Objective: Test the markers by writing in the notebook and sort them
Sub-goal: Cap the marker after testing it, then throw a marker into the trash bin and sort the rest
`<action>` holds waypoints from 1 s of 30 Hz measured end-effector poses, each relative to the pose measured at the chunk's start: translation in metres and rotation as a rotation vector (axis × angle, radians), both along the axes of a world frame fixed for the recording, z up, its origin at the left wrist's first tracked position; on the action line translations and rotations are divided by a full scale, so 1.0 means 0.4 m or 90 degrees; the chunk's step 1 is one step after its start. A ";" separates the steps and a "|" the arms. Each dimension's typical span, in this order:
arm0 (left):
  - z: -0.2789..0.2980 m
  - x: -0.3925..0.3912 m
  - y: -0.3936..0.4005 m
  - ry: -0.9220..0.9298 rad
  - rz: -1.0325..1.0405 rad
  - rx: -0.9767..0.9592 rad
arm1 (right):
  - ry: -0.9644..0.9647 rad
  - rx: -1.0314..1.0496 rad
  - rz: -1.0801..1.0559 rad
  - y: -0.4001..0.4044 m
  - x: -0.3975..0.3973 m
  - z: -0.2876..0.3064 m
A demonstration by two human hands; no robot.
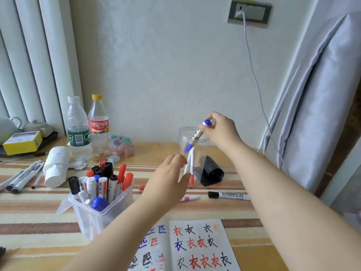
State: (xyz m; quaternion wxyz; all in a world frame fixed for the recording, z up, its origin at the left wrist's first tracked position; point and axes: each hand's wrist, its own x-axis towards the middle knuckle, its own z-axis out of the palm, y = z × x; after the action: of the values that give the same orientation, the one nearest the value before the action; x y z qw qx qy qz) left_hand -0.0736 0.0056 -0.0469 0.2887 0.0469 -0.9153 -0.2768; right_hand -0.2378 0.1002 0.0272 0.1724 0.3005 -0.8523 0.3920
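Two bare hands are reaching out over the striped tablecloth (29, 218) in the head view. The right hand (220, 132) is pinching the top end of a blue-capped whiteboard marker (197, 135) between its fingertips, holding it tilted with the capped end pointing down into the mouth of the clear round plastic jar (182, 133) that is standing near the wall. Inside that jar a couple of thin white pens (190, 163) are leaning, one with a red tip low down. The left hand (168, 184) is hovering just in front of the jar with its fingers relaxed and spread, gripping nothing; whether it is touching the jar cannot be told.

Nearer the person, the open white notebook (197, 249) is lying flat, its pages carrying test characters in red, black and blue. To its left a clear square plastic tub (101, 214) is holding many upright markers with black, red, blue and white caps. A black-capped whiteboard marker (228, 195) and a small pink-banded pen (189, 198) are lying on the cloth between the jar and the notebook. A black roll (212, 173) is sitting just right of the jar.
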 end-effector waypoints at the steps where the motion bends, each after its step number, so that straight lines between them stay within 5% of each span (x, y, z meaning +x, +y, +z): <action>1: -0.011 -0.003 -0.003 -0.005 0.001 0.008 | -0.003 0.043 0.001 -0.015 -0.012 -0.015; 7: -0.066 -0.001 -0.023 -0.046 0.010 0.042 | -0.017 0.255 -0.053 -0.058 -0.027 -0.056; 14: -0.103 0.018 -0.019 -0.071 0.005 0.048 | -0.044 0.299 -0.027 -0.055 -0.019 -0.070; 18: -0.116 0.037 -0.017 -0.085 0.009 0.042 | -0.018 0.267 -0.027 -0.038 -0.002 -0.069; 23: -0.146 0.072 -0.025 -0.108 0.000 0.053 | 0.202 0.020 -0.012 0.022 0.083 -0.143; 27: -0.170 0.102 -0.024 -0.138 0.008 0.048 | 0.028 0.280 0.154 0.037 0.147 -0.301; 30: -0.173 0.128 -0.021 -0.148 0.025 0.044 | -0.014 0.394 0.157 0.018 0.156 -0.380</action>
State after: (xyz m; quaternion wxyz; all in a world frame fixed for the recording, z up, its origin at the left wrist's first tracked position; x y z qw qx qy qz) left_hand -0.0224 -0.0027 -0.1160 0.1840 0.1068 -0.9315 -0.2952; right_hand -0.1754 0.1075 -0.1247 0.0150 0.4353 -0.8899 0.1356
